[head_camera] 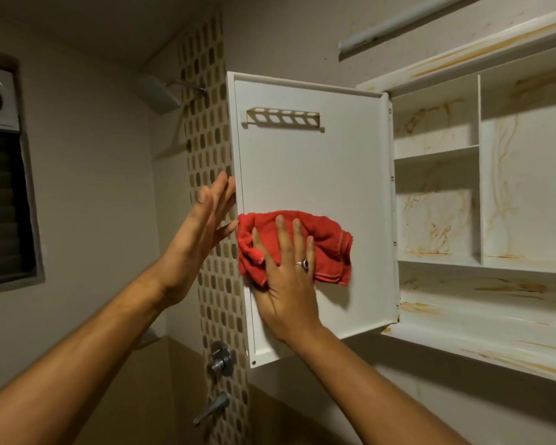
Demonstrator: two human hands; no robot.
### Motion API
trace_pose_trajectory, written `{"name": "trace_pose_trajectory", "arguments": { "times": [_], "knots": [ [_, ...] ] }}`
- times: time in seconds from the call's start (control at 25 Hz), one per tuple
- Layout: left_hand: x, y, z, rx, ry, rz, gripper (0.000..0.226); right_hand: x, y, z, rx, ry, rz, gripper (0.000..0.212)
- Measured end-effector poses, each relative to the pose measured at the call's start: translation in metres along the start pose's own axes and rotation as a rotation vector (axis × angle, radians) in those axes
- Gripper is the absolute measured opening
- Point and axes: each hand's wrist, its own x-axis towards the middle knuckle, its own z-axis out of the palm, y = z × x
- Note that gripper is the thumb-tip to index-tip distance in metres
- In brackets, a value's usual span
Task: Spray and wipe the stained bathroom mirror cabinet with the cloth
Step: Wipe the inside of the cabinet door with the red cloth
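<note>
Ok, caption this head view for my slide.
Right hand presses red cloth on open cabinet door; left hand at its edge.

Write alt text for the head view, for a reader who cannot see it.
A right hand presses a red cloth flat against the inside of an open white cabinet door, while the left hand, fingers straight, braces the door's outer edge. To the right, the cabinet's shelves are streaked with orange-brown stains.

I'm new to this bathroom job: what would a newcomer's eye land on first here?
The red cloth, pressed flat by the right hand against the inside of the open white cabinet door, mid-frame. Then the orange-brown stains streaking the cabinet shelves on the right. The left hand touches the door's outer edge.
</note>
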Motion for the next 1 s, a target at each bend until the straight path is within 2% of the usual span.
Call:
{"name": "trace_pose_trajectory", "arguments": {
  "times": [0.08,0.24,0.32,0.4,0.48,0.6,0.72,0.84,1.0],
  "knots": [
    [-0.010,-0.009,0.000,-0.002,-0.014,0.005,0.106,-0.034,0.002,0.005,0.010,-0.063,-0.023,0.073],
    [-0.027,-0.021,0.009,-0.002,-0.038,0.008,0.105,-0.054,0.066,-0.016,-0.032,-0.193,-0.252,0.065],
    [-0.026,-0.021,0.010,-0.020,-0.050,-0.004,0.105,-0.034,0.110,-0.037,0.011,-0.142,-0.143,0.064],
    [-0.026,-0.022,0.011,-0.025,-0.058,0.005,0.103,-0.015,0.154,-0.058,0.112,-0.025,0.073,0.075],
    [-0.028,-0.022,0.011,-0.027,-0.061,0.010,0.102,-0.017,0.172,-0.060,0.142,0.019,0.174,0.084],
    [-0.030,-0.020,0.016,-0.033,-0.054,-0.003,0.104,-0.072,0.162,-0.046,0.152,-0.056,0.295,0.089],
    [-0.032,-0.015,0.017,-0.047,-0.043,-0.023,0.108,-0.124,0.141,-0.040,0.054,-0.087,0.260,0.086],
    [-0.033,-0.014,0.017,-0.064,-0.031,-0.032,0.109,-0.093,0.094,-0.027,-0.001,-0.074,0.172,0.073],
    [-0.032,-0.019,0.017,-0.032,-0.020,-0.027,0.104,-0.066,0.007,0.007,0.007,-0.060,0.052,0.071]
  ]
}}
